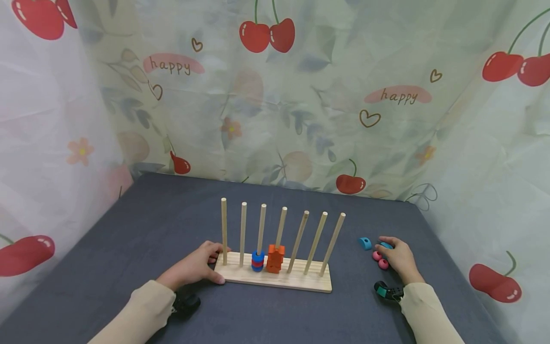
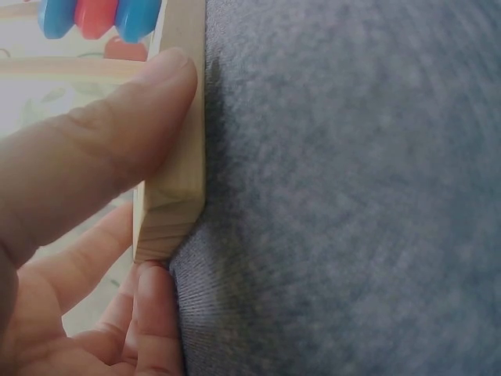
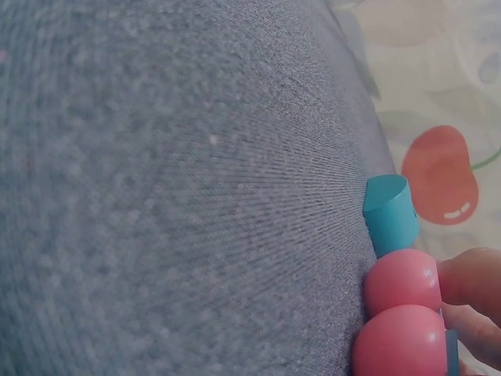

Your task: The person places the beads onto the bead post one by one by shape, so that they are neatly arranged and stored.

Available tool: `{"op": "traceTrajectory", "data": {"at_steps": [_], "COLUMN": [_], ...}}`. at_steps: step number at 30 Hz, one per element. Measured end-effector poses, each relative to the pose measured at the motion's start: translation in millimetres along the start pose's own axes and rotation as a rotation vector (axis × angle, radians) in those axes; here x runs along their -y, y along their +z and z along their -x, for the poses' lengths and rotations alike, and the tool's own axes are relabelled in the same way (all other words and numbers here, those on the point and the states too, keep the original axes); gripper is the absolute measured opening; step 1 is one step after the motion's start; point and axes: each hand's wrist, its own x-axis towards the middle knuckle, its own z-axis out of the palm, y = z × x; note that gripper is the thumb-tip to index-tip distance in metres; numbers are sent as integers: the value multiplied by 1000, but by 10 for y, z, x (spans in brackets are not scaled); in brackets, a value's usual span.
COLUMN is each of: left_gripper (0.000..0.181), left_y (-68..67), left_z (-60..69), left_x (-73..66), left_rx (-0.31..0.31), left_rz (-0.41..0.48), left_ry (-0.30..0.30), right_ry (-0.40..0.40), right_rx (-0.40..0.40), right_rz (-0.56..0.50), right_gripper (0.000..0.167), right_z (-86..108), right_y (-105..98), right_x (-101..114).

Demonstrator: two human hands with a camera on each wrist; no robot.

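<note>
My left hand (image 1: 195, 265) grips the left end of a wooden peg board (image 1: 275, 282). Its thumb presses the front edge of the base, and the other fingers go round the end and back. On the board, blue and red beads (image 1: 258, 262) sit stacked on the third peg, and orange pieces (image 1: 275, 259) on the fourth. At the right, my right hand (image 1: 399, 258) pinches a blue block (image 1: 386, 245), whose shape the fingers partly hide. Two pink beads (image 3: 403, 313) lie against that hand's near side. A blue arched block (image 1: 365, 243) lies just left of it.
A dark grey cloth (image 1: 301, 315) covers the table. Curtains (image 1: 275, 95) printed with cherries hang behind and at both sides. Each wrist carries a black strapped device, such as the right wrist camera (image 1: 388, 290). The pegs stand tall, several in a row.
</note>
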Motion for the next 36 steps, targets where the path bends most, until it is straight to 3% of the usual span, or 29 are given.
{"op": "traceTrajectory", "data": {"at_steps": [13,21,36], "left_gripper": [72,72,72], "left_y": [-4,-4,-6], "left_z": [-24,-25,-26], "left_x": [14,16,11], "left_rx": [6,6,7], "left_rz": [1,-4,-10], "left_ry": [-15,-8,-12], "right_ry": [-45,-26,-16], "right_rx": [-40,-56,-255], "right_rz": [63,71,3], "right_gripper": [44,40,36], "right_z": [-24,-54,-22], "right_y": [-12,-18,-37], "right_x": [-68,-111,-53]}}
